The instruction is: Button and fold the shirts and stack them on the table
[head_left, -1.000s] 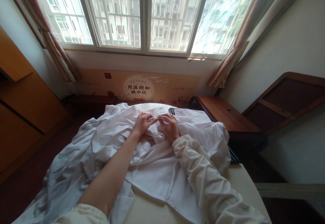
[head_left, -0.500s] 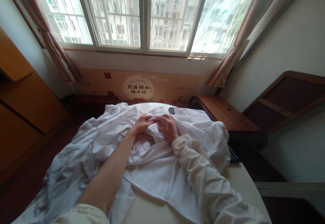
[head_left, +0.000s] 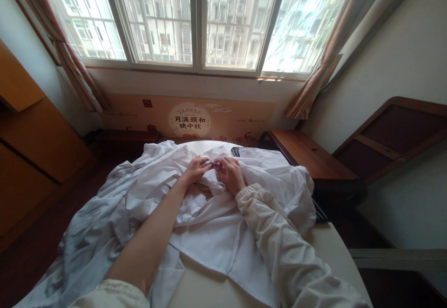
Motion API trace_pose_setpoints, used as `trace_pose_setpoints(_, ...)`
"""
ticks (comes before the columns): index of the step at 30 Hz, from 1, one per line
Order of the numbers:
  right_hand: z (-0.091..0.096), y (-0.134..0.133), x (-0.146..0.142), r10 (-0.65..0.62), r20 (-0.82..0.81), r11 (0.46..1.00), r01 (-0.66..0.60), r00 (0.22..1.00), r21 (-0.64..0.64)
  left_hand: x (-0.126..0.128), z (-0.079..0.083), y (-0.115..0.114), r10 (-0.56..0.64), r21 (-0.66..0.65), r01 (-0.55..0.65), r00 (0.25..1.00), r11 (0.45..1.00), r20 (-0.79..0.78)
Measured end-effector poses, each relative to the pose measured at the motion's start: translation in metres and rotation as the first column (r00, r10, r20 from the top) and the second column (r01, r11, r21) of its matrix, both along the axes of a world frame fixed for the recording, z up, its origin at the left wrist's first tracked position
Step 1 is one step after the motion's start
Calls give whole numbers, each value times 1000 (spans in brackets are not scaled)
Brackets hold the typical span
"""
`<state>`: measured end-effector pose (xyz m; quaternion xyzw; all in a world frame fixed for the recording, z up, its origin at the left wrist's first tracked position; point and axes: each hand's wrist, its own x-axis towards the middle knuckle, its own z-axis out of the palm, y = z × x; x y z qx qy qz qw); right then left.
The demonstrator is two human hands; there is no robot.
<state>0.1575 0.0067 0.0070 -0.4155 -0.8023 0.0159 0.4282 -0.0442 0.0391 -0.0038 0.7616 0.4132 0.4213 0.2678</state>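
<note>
A rumpled white shirt [head_left: 209, 238] with a small button [head_left: 196, 204] is spread over a pale round-edged table [head_left: 192, 282]. My left hand [head_left: 196, 170] is closed on a bit of its cloth near the far side, thumb and fingers pinched together. Right beside it, my right hand [head_left: 229, 174] pinches the same spot, its fingertips almost meeting the left ones. What exactly lies between the fingertips is too small to make out. Folds of white cloth surround both hands, and more hangs off the table's left side.
Dark striped cloth [head_left: 320, 211] shows from under the white fabric at the right. A brown wooden desk [head_left: 307, 157] stands beyond, with a wood-framed panel [head_left: 394, 140] against the right wall. Orange-brown cabinets [head_left: 31, 154] are at left. A barred window [head_left: 195, 19] fills the back.
Both hands stay at the same spot on the cloth. The fingertips have shifted only slightly, with the right fingers a little more curled.
</note>
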Motion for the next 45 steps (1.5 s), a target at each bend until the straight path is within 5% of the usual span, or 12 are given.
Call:
trace_pose_setpoints(19, -3, 3, 1, 16, -36, 1000, -16, 999, -6, 0, -5, 2, -2, -59, 6, 998, 998, 57)
trace_pose_setpoints(27, 4, -1, 0, -16, 62, 1000, 15, 998, 25, 1, 6, -3, -46, -125, 53, 997, 991, 60)
trace_pose_setpoints(36, 7, -5, -3, -74, 97, 990, 61, 993, 127, 3, -3, 4, -37, -138, 68, 975, 988, 217)
trace_pose_setpoints(45, 3, -4, -3, -80, 10, 995, 79, 997, 67, 2, -8, 7, -73, -153, 121, 956, 981, 284)
